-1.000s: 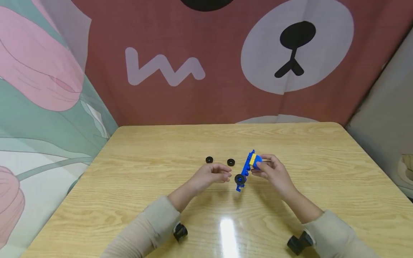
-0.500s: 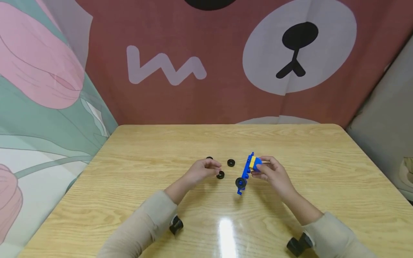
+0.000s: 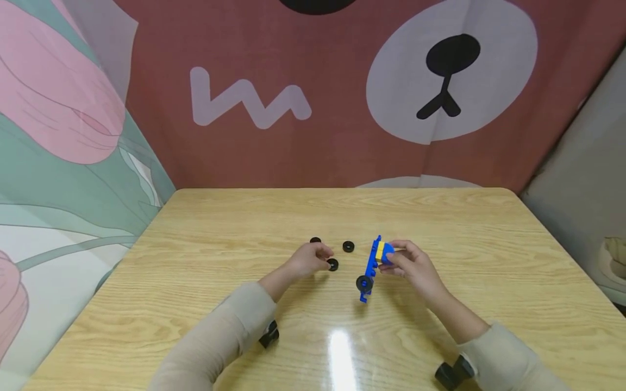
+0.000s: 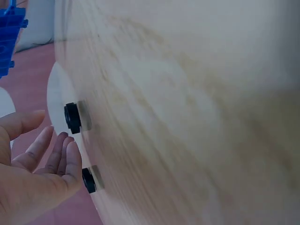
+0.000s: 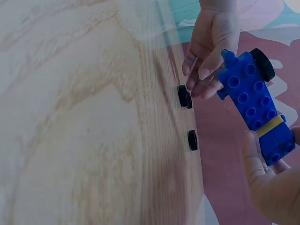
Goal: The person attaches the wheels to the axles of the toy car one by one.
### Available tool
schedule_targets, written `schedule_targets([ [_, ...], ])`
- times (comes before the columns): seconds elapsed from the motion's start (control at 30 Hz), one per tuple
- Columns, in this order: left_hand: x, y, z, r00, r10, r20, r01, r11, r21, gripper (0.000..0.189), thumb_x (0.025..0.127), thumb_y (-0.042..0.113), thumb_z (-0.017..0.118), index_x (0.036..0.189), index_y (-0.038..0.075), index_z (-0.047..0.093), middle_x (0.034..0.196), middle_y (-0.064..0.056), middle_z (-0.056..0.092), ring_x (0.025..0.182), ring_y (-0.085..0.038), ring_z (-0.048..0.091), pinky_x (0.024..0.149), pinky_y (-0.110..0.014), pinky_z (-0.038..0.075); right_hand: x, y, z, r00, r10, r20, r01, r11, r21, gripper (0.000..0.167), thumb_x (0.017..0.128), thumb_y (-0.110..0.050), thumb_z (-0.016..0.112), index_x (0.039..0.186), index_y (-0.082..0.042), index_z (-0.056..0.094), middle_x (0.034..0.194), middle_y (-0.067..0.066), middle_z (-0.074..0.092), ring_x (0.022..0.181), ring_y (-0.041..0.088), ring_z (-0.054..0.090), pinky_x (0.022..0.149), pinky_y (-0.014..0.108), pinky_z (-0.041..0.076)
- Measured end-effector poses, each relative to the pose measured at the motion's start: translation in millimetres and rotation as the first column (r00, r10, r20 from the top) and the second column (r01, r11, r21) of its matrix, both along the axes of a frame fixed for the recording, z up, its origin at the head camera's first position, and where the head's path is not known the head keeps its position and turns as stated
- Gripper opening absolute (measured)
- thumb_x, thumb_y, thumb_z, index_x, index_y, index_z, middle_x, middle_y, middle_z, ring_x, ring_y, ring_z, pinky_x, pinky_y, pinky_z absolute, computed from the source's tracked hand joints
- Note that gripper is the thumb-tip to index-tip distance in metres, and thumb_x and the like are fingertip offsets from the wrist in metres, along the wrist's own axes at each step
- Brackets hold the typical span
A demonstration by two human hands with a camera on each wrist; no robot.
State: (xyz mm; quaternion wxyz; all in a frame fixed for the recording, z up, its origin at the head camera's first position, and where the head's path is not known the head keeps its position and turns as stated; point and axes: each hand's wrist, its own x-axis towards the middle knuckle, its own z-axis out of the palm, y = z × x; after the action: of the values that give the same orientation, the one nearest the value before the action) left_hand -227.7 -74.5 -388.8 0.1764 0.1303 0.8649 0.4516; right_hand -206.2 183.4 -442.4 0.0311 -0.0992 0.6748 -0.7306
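Blue toy car (image 3: 370,267) hangs tilted above the worktop (image 3: 235,228), held by the right hand (image 3: 415,271), whose thumb and fingers pinch only its upper end, at the rounded blue block (image 3: 388,253) beside the yellow piece (image 3: 380,251). In my judgement this grip is one weak point: if the block is merely pressed onto the rest, a push at the low end could turn the car or pull it apart. The left hand (image 3: 305,260) holds nothing that I can see; its fingers are loosely bent, with the thumb apart from them. Its fingertips are just beside the near loose wheel (image 3: 335,266), but whether they touch it I cannot tell; a careless nudge may slide this wheel away. Behind the same hand lies the far loose wheel (image 3: 315,239), partly covered, so the knuckles could knock it unnoticed. The third loose wheel (image 3: 349,250) lies flat to the right of that, and one mounted wheel (image 3: 360,285) sits near the car's lower end.
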Motion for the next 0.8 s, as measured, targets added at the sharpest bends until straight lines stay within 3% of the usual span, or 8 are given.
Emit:
schedule_targets([
  [0.3, -0.7, 7.4, -5.0, 0.998, -0.045, -0.037, 0.042, 0.996, -0.076, 0.028, 0.074, 0.002, 0.063, 0.102, 0.0, 0.057, 0.094, -0.006, 0.054, 0.089, -0.02, 0.05, 0.076, -0.031, 0.042, 5.4, -2.2, 1.1, 1.0, -0.005, 0.027, 0.005, 1.0, 0.019, 0.056, 0.079, -0.037, 0.06, 0.116, -0.001, 0.039, 0.101, 0.026, 0.047, 0.081, 0.034, 0.057, 0.072, 0.039, 0.048],
  [0.57, -4.6, 11.5, -8.9, 0.996, -0.074, -0.059, 0.065, 0.988, -0.14, 0.03, 0.073, 0.002, 0.065, 0.102, 0.003, 0.058, 0.095, -0.005, 0.056, 0.09, -0.02, 0.05, 0.078, -0.031, 0.042, 3.2, 3.0, -2.7, 0.999, 0.031, 0.01, -0.031, 0.999, 0.021, 0.04, 0.086, -0.024, 0.052, 0.117, -0.002, 0.04, 0.101, 0.027, 0.045, 0.082, 0.035, 0.057, 0.072, 0.039, 0.048],
  [0.8, -4.6, 10.9, -10.0, 0.988, -0.13, -0.081, 0.112, 0.974, -0.199, 0.03, 0.071, 0.0, 0.067, 0.099, 0.005, 0.059, 0.089, -0.002, 0.054, 0.083, -0.016, 0.049, 0.073, -0.029, 0.043, 3.1, 4.4, -3.0, 0.999, 0.017, 0.035, -0.019, 0.999, 0.05, 0.041, 0.085, -0.028, 0.054, 0.116, -0.003, 0.042, 0.1, 0.026, 0.046, 0.083, 0.034, 0.058, 0.072, 0.038, 0.048],
])
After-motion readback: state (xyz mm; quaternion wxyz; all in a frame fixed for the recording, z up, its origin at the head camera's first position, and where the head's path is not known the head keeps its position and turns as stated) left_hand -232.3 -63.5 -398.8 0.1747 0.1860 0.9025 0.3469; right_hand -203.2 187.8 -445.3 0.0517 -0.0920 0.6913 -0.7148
